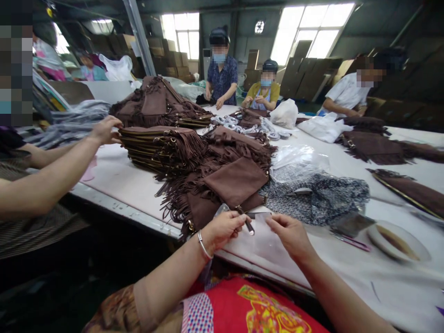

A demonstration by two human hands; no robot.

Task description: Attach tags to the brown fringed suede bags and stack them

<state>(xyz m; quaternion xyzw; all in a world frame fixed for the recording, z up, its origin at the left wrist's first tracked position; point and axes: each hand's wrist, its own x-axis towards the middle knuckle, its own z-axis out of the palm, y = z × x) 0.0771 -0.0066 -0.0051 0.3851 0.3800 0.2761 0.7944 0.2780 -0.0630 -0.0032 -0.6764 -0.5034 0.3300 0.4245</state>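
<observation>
My left hand (225, 230), with a bracelet at the wrist, is closed on a short dark strap (249, 225) with a shiny metal end. Close to it, my right hand (290, 235) pinches a small, thin, see-through sheet (262, 220) between thumb and fingertips. Just beyond both hands lies a brown fringed bag (237, 180), its corner near the strap; I cannot tell whether they are joined. More fringed bags (157, 143) are piled up behind it, with brass-coloured zips along their edges.
On the right are grey speckled cloth (319, 196), clear plastic (298, 162), purple-handled scissors (352, 241) and a shallow dish (398, 240) of brown liquid. A co-worker's hand (106, 130) touches the stack at left. Several people work across the white table (125, 185).
</observation>
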